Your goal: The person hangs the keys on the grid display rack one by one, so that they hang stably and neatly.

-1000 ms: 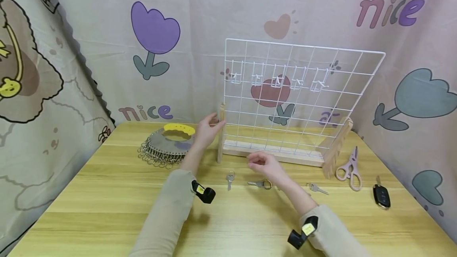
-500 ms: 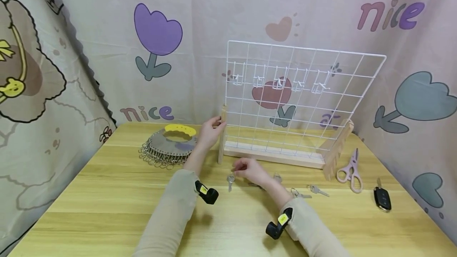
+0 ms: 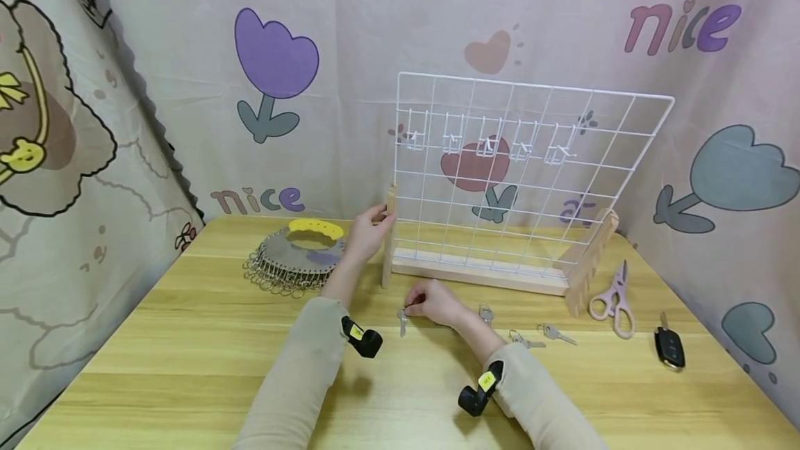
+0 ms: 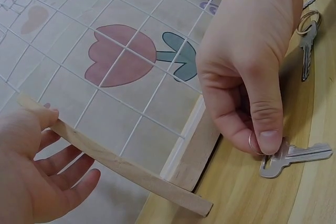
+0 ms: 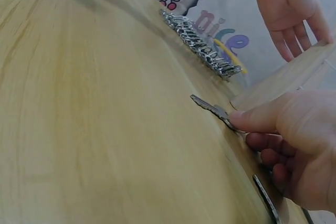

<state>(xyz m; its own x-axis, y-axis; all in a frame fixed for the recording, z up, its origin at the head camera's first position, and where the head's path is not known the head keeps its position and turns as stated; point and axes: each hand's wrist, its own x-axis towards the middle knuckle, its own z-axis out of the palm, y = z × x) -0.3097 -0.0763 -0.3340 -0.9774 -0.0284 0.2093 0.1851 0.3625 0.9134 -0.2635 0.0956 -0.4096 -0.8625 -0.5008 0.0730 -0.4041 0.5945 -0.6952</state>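
My right hand (image 3: 437, 303) pinches a silver key (image 4: 302, 154) between thumb and forefinger, by its head and small ring; the blade points away from the fingers, low over the wooden table (image 3: 187, 360). At the rack's left end my left hand (image 3: 369, 231) holds the wooden side post (image 4: 121, 163), thumb on one face and the other fingers loosely bent along its edge. The white wire grid rack (image 3: 525, 176) stands upright in its wooden base, with several white hooks (image 3: 487, 146) in a row near its top.
More keys lie right of my right hand: a key (image 3: 486, 312), another (image 3: 528, 342) and a third (image 3: 558, 334). Farther right are pink scissors (image 3: 615, 301) and a black car key (image 3: 669, 347). A grey fan of key rings (image 3: 294, 259) with a yellow handle lies at left.
My right hand has moved left and down from near the rack's base to the leftmost key and now pinches it. My left hand has stayed at the post.
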